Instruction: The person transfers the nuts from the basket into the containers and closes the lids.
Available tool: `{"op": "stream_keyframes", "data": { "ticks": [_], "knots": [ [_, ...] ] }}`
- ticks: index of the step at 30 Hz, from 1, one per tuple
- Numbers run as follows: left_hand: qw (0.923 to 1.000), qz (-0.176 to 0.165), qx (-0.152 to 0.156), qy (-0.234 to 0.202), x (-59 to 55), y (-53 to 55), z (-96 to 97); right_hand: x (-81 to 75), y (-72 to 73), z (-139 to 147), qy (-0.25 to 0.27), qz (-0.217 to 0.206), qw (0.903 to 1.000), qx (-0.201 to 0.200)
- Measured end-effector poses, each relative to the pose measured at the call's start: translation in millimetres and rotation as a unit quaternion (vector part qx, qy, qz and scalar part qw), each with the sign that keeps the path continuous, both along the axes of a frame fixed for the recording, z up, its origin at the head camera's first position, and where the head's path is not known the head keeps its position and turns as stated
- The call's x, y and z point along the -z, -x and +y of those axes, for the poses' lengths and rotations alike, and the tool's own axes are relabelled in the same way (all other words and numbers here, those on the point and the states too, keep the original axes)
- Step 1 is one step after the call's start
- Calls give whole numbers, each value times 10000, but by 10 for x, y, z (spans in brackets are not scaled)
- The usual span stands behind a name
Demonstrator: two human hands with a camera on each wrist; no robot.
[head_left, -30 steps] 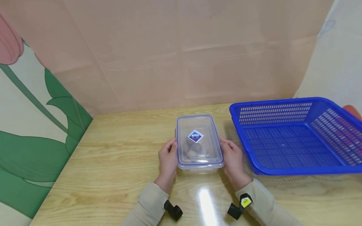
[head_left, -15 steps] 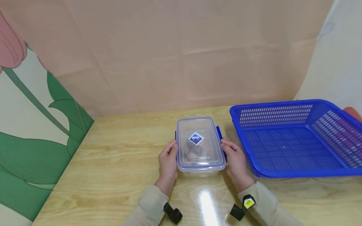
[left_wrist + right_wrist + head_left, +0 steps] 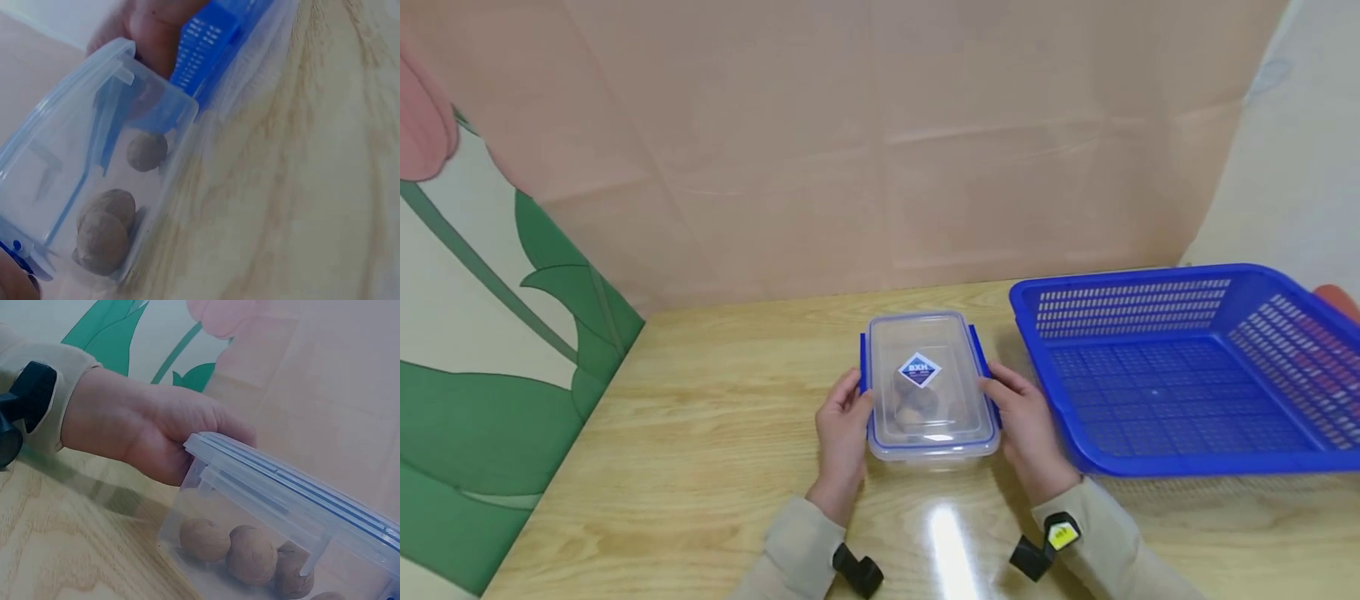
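Note:
A clear plastic food container (image 3: 937, 332) with a blue-edged lid and a diamond BXH sticker stands on the wooden table. Along its sides, the left blue latch (image 3: 863, 358) and right blue latch (image 3: 978, 348) stick outward. My left hand (image 3: 842, 429) holds the left side, thumb at the lid's edge. On the opposite side, my right hand (image 3: 1026, 425) grips at the latch, thumb on the lid's rim. Several round brown balls (image 3: 251, 555) with creased surfaces lie inside. The left wrist view shows the right hand (image 3: 150, 31) beyond the container. Most fingers are hidden by the container's sides.
A large blue plastic basket (image 3: 1150, 462) with slotted walls stands close to the right of the container. Pinkish sheeting (image 3: 880, 167) hangs behind the table (image 3: 715, 400). A panel with painted leaves (image 3: 475, 417) borders the left. Something orange (image 3: 1336, 300) shows behind the basket.
The right latch, then the left one, has swung outward from the container's sides. Both hands have shifted slightly on the sides, and the container has stayed nearly in place.

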State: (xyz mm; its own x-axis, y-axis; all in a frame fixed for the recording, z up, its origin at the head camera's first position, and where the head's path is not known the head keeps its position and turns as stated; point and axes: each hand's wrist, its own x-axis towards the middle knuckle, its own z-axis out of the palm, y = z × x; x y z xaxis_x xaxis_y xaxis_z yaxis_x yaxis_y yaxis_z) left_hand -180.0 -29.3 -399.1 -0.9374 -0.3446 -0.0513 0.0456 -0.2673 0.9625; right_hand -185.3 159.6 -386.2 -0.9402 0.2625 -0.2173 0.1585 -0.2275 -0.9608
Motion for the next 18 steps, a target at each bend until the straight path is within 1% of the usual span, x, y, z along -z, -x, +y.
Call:
{"op": "stream_keyframes", "data": {
  "ticks": [3, 9, 13, 16, 18],
  "knots": [
    [10000, -57, 34, -15, -7, -12, 16, -21, -16, -10, -91, -73, 9999, -121],
    [9998, -71, 99, -168, -54, -21, 45, -53, -34, -75, -338, -17, 9994, 107],
    [9996, -202, 89, -147, -85, -54, 77, -48, -42, -106, -587, -17, 9978, 316],
    [9995, -292, 30, -112, -93, -81, 91, -30, -46, -126, -744, -18, 9963, 432],
    [9996, -263, -35, -102, -93, -89, 92, -23, -48, -143, -728, 25, 9963, 452]
  ]
}}
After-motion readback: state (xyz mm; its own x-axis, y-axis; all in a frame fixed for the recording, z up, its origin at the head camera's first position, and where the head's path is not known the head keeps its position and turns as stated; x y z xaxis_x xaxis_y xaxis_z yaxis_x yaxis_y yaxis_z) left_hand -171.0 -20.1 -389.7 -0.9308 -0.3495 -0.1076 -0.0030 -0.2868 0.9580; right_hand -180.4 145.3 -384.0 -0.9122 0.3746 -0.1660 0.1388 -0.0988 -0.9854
